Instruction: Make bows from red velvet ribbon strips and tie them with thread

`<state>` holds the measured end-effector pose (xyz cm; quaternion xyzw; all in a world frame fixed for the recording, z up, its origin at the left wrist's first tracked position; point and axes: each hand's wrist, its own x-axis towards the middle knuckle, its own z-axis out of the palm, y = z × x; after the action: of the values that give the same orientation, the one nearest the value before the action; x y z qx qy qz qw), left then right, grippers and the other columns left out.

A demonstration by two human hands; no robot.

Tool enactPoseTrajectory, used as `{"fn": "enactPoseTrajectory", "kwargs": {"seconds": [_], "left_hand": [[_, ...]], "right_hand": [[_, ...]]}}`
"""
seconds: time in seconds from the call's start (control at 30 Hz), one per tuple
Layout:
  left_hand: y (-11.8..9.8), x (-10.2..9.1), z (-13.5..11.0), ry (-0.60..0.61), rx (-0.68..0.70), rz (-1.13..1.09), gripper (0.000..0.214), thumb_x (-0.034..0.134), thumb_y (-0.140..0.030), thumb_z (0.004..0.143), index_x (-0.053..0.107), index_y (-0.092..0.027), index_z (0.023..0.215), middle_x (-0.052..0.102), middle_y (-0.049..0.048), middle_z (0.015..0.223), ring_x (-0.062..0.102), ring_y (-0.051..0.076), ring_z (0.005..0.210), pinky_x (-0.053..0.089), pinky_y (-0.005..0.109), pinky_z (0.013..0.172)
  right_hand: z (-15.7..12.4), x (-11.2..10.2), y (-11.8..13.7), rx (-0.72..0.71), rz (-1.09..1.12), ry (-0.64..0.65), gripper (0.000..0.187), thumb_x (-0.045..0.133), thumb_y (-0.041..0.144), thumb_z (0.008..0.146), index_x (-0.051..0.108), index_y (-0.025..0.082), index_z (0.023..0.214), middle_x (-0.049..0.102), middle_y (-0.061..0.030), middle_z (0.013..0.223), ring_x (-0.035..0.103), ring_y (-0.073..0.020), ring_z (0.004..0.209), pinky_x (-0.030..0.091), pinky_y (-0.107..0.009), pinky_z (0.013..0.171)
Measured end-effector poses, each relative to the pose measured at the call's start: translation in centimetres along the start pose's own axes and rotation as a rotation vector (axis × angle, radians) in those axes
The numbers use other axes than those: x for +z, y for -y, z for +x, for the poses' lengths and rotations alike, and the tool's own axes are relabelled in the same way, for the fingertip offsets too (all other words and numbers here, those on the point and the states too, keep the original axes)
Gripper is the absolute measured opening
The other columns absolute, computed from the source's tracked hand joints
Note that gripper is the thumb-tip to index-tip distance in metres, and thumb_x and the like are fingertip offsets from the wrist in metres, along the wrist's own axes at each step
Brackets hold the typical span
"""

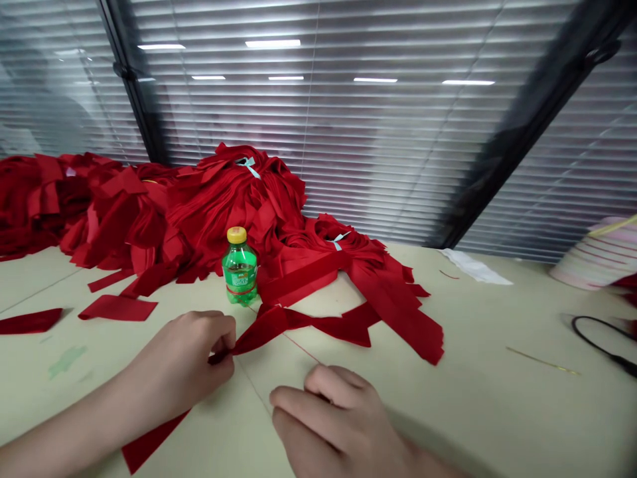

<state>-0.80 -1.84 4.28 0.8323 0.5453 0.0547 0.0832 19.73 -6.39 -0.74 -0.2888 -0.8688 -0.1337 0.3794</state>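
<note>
My left hand [182, 365] is closed in a pinch on the gathered middle of a red ribbon strip [308, 322] that lies across the pale table [497, 398]. One end of that strip shows under my left wrist near the table's front. My right hand [331, 418] rests low on the table just right of it, fingers curled together; a thin thread [298, 346] runs from the pinched ribbon toward those fingers. Whether the right fingers grip the thread is hard to see.
A small green bottle with a yellow cap [239, 267] stands behind my hands. A large heap of red ribbons [199, 199] fills the back left. Loose red pieces [117, 307] lie left. White paper [472, 267], a striped spool [597, 255] and a black cable [600, 342] sit right, before the window blinds.
</note>
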Motion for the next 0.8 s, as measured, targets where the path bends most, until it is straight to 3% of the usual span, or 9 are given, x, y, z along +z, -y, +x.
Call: {"fn": "enactPoseTrajectory", "kwargs": {"seconds": [0.1, 0.17, 0.3, 0.4, 0.5, 0.57, 0.63, 0.73, 0.8], "left_hand": [[-0.1, 0.1, -0.1, -0.009, 0.028, 0.208, 0.013, 0.040, -0.011, 0.069, 0.045, -0.020, 0.062, 0.056, 0.0004, 0.064, 0.054, 0.018, 0.060, 0.037, 0.030, 0.057], [0.0, 0.2, -0.6, -0.102, 0.046, 0.407, 0.015, 0.039, -0.010, 0.072, 0.047, -0.019, 0.063, 0.057, 0.0031, 0.064, 0.057, 0.022, 0.061, 0.040, 0.036, 0.060], [0.2, 0.3, -1.9, -0.382, 0.097, 0.691, 0.017, 0.041, -0.014, 0.077, 0.050, -0.018, 0.063, 0.056, 0.0064, 0.061, 0.058, 0.029, 0.058, 0.041, 0.048, 0.066], [-0.1, 0.1, -2.2, -0.623, 0.169, 0.622, 0.017, 0.043, -0.017, 0.080, 0.049, -0.020, 0.064, 0.055, 0.0052, 0.059, 0.056, 0.027, 0.057, 0.040, 0.046, 0.065], [-0.6, 0.0, -1.3, -0.796, 0.266, 0.232, 0.009, 0.049, -0.018, 0.082, 0.051, -0.022, 0.074, 0.060, 0.0032, 0.066, 0.059, 0.022, 0.065, 0.043, 0.038, 0.067], [-0.6, 0.1, -0.5, -0.789, 0.260, -0.044, 0.005, 0.052, -0.019, 0.083, 0.052, -0.023, 0.080, 0.063, 0.0017, 0.073, 0.060, 0.018, 0.069, 0.044, 0.031, 0.065], [-0.4, 0.4, 0.3, -0.741, 0.244, -0.164, 0.005, 0.053, -0.018, 0.081, 0.052, -0.022, 0.078, 0.061, -0.0007, 0.071, 0.058, 0.016, 0.066, 0.042, 0.029, 0.062], [0.2, 0.9, 0.7, -0.629, 0.259, -0.011, 0.011, 0.051, -0.014, 0.077, 0.048, -0.020, 0.068, 0.053, -0.0030, 0.062, 0.051, 0.015, 0.058, 0.039, 0.032, 0.065], [0.5, 0.9, 0.4, -0.453, 0.255, 0.125, 0.014, 0.047, -0.010, 0.071, 0.044, -0.020, 0.061, 0.049, -0.0033, 0.058, 0.048, 0.015, 0.056, 0.037, 0.033, 0.065]], "right_hand": [[0.3, -0.7, -0.6, -0.134, -0.070, -0.003, 0.020, 0.043, 0.002, 0.075, 0.060, 0.014, 0.072, 0.063, -0.0011, 0.073, 0.037, -0.0138, 0.061, 0.025, -0.032, 0.054], [0.3, -0.7, -0.8, -0.181, -0.083, -0.022, 0.022, 0.043, 0.002, 0.076, 0.062, 0.012, 0.075, 0.064, -0.0031, 0.078, 0.039, -0.0146, 0.064, 0.028, -0.032, 0.058], [-0.2, 0.3, -0.6, -0.036, -0.042, -0.009, 0.020, 0.043, 0.003, 0.077, 0.061, 0.011, 0.077, 0.063, -0.0056, 0.079, 0.040, -0.0158, 0.067, 0.029, -0.033, 0.061], [-0.5, 1.0, -0.2, 0.153, 0.148, 0.086, 0.012, 0.049, 0.006, 0.074, 0.056, 0.014, 0.070, 0.058, -0.0031, 0.068, 0.040, -0.0159, 0.068, 0.031, -0.031, 0.061], [-0.5, 1.3, -0.1, 0.271, 0.395, 0.137, 0.012, 0.051, 0.004, 0.071, 0.053, 0.016, 0.069, 0.056, -0.0004, 0.065, 0.042, -0.0148, 0.070, 0.035, -0.028, 0.064], [-0.5, 1.3, -0.4, 0.301, 0.470, 0.152, 0.014, 0.050, 0.002, 0.070, 0.053, 0.016, 0.072, 0.057, 0.0005, 0.068, 0.044, -0.0143, 0.073, 0.036, -0.028, 0.068], [-0.5, 1.1, -0.9, 0.286, 0.450, 0.145, 0.012, 0.050, 0.004, 0.073, 0.053, 0.016, 0.074, 0.059, -0.0005, 0.075, 0.044, -0.0151, 0.076, 0.035, -0.031, 0.071], [-0.4, 0.6, -1.8, 0.263, 0.318, 0.113, 0.011, 0.046, 0.009, 0.080, 0.054, 0.015, 0.075, 0.060, -0.0034, 0.085, 0.043, -0.0166, 0.079, 0.031, -0.034, 0.071], [-0.3, 0.1, -2.3, 0.268, 0.236, 0.127, 0.014, 0.043, 0.010, 0.082, 0.052, 0.015, 0.072, 0.056, -0.0027, 0.075, 0.041, -0.0158, 0.073, 0.029, -0.033, 0.067]]}}
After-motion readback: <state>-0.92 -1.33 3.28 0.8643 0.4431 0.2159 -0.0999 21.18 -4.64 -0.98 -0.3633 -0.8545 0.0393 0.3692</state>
